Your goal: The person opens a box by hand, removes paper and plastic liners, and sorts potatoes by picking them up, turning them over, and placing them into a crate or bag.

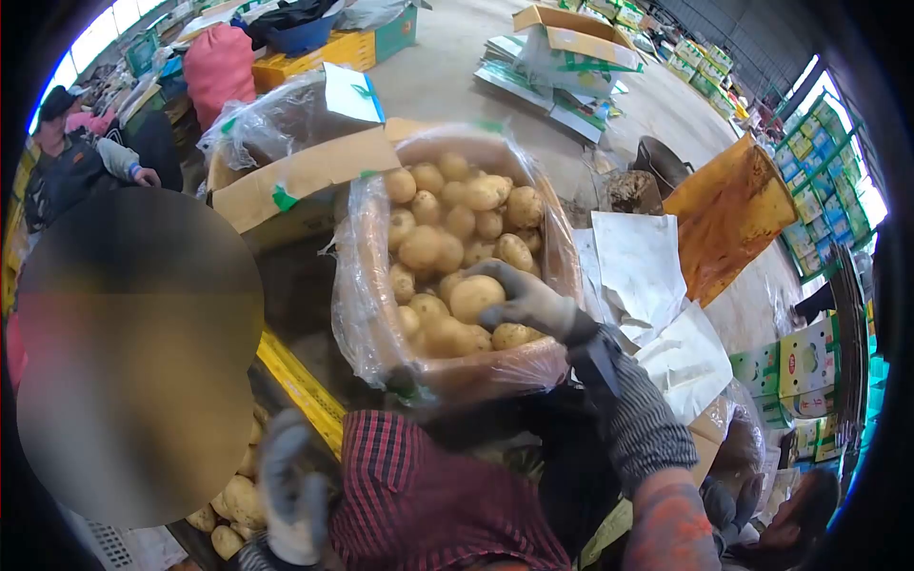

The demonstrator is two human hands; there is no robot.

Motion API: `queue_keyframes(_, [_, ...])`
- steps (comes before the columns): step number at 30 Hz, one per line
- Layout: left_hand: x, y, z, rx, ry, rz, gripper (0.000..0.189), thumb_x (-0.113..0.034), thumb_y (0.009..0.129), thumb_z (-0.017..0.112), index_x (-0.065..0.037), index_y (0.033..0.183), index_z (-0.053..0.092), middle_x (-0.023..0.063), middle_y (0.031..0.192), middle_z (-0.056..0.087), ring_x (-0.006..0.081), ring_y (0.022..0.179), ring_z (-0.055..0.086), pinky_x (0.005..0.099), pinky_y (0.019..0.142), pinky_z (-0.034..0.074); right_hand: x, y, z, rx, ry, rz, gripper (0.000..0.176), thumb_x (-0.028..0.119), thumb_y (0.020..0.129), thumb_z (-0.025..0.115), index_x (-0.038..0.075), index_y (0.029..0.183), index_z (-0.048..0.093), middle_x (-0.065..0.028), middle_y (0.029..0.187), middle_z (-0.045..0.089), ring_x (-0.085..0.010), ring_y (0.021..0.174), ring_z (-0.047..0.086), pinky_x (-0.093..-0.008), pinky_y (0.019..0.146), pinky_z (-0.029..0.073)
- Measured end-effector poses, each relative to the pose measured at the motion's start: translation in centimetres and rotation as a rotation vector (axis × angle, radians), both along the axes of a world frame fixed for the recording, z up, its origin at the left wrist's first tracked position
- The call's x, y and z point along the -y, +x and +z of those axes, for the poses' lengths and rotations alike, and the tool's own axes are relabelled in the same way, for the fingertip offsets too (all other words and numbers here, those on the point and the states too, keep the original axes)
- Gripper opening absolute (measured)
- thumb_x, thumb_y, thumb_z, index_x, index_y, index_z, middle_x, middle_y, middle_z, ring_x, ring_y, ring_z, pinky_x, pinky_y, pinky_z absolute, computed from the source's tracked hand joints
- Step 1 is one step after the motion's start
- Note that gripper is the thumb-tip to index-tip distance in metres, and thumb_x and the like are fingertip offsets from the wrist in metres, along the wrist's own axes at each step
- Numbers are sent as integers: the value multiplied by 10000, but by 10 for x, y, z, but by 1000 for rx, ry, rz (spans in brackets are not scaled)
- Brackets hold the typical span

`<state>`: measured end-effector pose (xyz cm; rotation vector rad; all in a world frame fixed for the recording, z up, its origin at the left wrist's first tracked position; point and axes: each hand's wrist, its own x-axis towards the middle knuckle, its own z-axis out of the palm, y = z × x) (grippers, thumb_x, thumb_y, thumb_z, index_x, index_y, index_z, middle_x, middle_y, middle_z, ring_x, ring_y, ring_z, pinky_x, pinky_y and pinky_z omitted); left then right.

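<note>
My right hand point(535, 297), in a grey work glove with a striped knit cuff, is closed on a potato point(473, 301) at the near right of a plastic-lined box point(447, 388). Many pale potatoes point(426, 246) fill this box, and its clear liner hangs over the rim. Low on the left is my left hand point(293, 495), also gloved and slightly blurred. Its thumb stands apart from the fingers, with nothing seen between them. Beside that hand, more potatoes point(238, 504) lie lower down, partly hidden by a large blurred disc.
A yellow rail point(300, 390) runs left of the box. Behind stands another lined carton point(276, 124), near a pink sack point(219, 71). White paper sheets point(643, 257) and a stained orange board point(728, 219) are at right. A person point(76, 162) is at far left.
</note>
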<state>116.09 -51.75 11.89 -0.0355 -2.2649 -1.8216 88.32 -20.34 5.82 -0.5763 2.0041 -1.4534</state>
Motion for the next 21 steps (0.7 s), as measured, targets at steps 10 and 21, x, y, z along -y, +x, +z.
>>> queue_keyframes(10, [-148,-141,-47,352,1242,-500,390,-404,1045,401,-127,1292,522,64,1178,616,192,1038,611,316,787,553,10,124,61,-718,-323,-325,554,318,942,610,26,1393,477,-160,1322,557,-353,1212,524,-440,1037,428])
queue_keyframes(21, [-177,-146,-24,-170,228,-509,588,-304,745,770,-39,1215,536,104,1078,620,257,988,614,369,873,485,-11,105,45,-288,157,-168,684,523,984,486,117,1509,321,-222,1291,594,-386,1182,583,-417,990,468])
